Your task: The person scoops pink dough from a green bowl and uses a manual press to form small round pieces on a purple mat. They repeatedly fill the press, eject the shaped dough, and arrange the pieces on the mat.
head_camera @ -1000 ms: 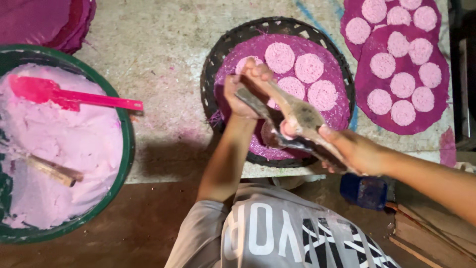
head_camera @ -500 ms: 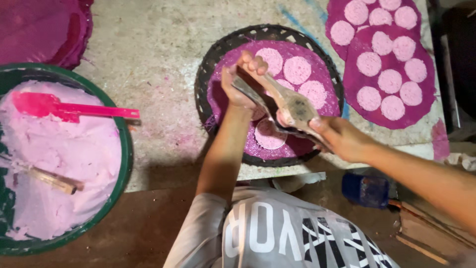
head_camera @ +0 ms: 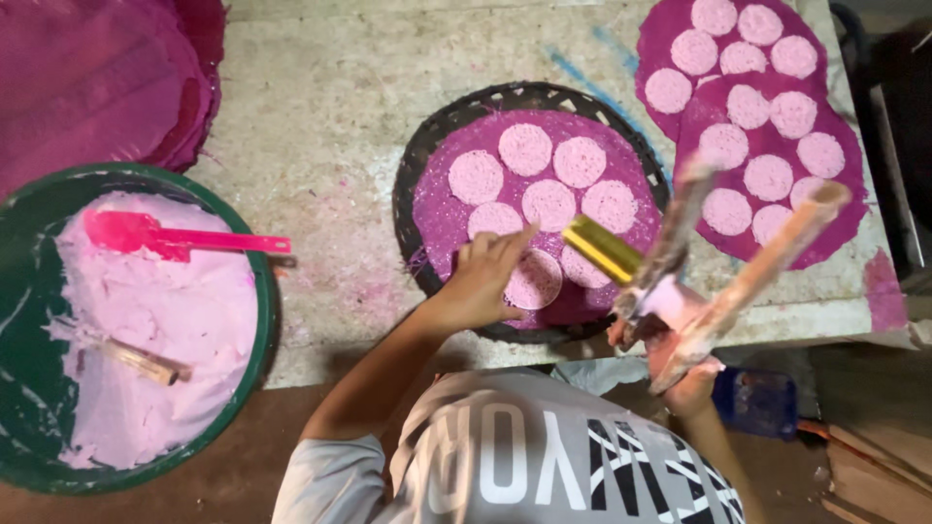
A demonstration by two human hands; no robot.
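Note:
A black woven tray (head_camera: 413, 184) on the concrete slab carries a purple cloth (head_camera: 437, 218) with several round pale-pink discs. My left hand (head_camera: 482, 281) rests on the cloth, fingers spread, touching the nearest disc (head_camera: 534, 281) at the tray's front edge. My right hand (head_camera: 684, 374) is just off the slab's front edge. It grips a hinged wooden press tool (head_camera: 714, 262) with pink paste at its base and a yellow strip (head_camera: 602, 247). The tool is blurred and its two arms are spread apart.
A green basin (head_camera: 29, 291) of pink paste at left holds a pink spatula (head_camera: 175, 238) and a wooden stick (head_camera: 146, 362). Two more purple cloths (head_camera: 845, 204) with discs lie at the back right. Stacked purple cloths (head_camera: 87, 78) lie back left. A blue object (head_camera: 762, 400) sits below the slab.
The press tool was over the tray with both hands on it. My right hand has now pulled it back to the right, and a fresh disc lies under my left fingers.

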